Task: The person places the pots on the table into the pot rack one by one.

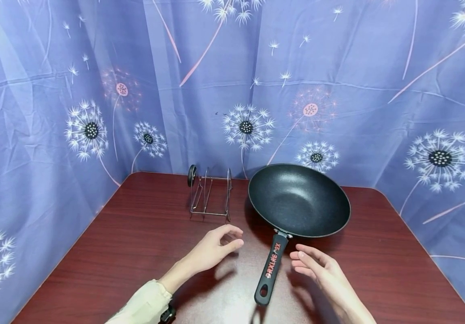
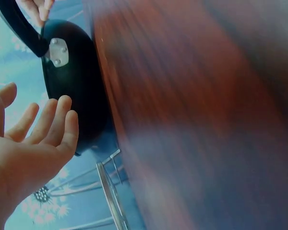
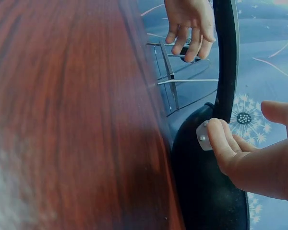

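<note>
A black frying pan [image 1: 297,202] with a deep round bowl sits on the right half of the table, its handle [image 1: 270,270] with red lettering pointing toward me. Left of that handle, my left hand [image 1: 216,247] hovers with loosely bent fingers and holds nothing. On the handle's other side is my right hand [image 1: 321,272], fingers relaxed and thumb apart, also holding nothing. The right wrist view has the right fingertips [image 3: 216,132] close to the handle's riveted bracket. Behind the left hand stands a metal wire rack [image 1: 212,198] with a black round piece at its upper left.
The reddish-brown wooden table [image 1: 135,243] narrows toward the back. A blue curtain [image 1: 200,112] with a dandelion print hangs around its back and sides. On the left forearm is a cream sleeve [image 1: 145,303], with a dark band [image 1: 167,314] at the wrist.
</note>
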{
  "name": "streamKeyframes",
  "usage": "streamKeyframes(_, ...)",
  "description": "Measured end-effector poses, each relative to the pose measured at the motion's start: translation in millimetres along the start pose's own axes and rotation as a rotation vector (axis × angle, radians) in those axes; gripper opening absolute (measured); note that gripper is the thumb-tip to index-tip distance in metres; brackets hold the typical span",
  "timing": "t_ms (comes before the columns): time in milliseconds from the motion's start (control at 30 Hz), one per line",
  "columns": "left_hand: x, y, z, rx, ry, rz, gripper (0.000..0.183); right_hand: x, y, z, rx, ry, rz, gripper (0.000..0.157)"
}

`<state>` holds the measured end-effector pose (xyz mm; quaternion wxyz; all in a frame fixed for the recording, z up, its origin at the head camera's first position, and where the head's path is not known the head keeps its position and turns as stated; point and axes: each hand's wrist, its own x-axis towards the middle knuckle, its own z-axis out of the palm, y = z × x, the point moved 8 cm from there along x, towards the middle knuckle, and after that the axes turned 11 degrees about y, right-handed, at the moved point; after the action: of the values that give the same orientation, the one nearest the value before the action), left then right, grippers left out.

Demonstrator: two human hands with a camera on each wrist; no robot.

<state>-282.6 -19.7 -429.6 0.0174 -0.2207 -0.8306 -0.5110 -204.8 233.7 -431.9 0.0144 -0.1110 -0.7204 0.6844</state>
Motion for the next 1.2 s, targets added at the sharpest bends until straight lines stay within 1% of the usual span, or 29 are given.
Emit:
streamKeyframes(133,-2.3,5.3,6.9,-0.032,-0.029,-0.023,0.031,1,1,2.5,0.043,-0.029,0.014,0.056)
streamKeyframes(300,-4.6,15.9,10.1,-0.065,-0.036,-0.032,0.026,2,2,5.4,0.085,-0.069,0.043,0.059)
streamKeyframes(400,-6.4,19.3,12.4,-0.082,-0.047,-0.039,0.024,2,3,7.9,0.100,-0.094,0.058,0.062)
streamKeyframes(533,-9.6,21.8,16.4,-0.101,-0.068,-0.046,0.025,3,3,10.9,0.119,-0.111,0.062,0.062)
streamKeyframes(667,-13.5,26.4,21.0,-0.134,-0.086,-0.052,0.025,4,2,14.8,0.161,-0.124,0.063,0.061)
streamKeyframes(800,-19.1,31.4,28.5,-0.198,-0.108,-0.074,0.027,5,3,19.7,0.199,-0.131,0.076,0.063)
streamKeyframes(1000,-30.4,37.2,41.5,-0.325,-0.140,-0.167,0.039,9,8,28.9,0.217,-0.117,0.136,0.060)
streamKeyframes(1200,-38.7,38.0,54.0,-0.405,-0.177,-0.273,0.039,11,11,39.6,0.222,-0.126,0.163,0.063)
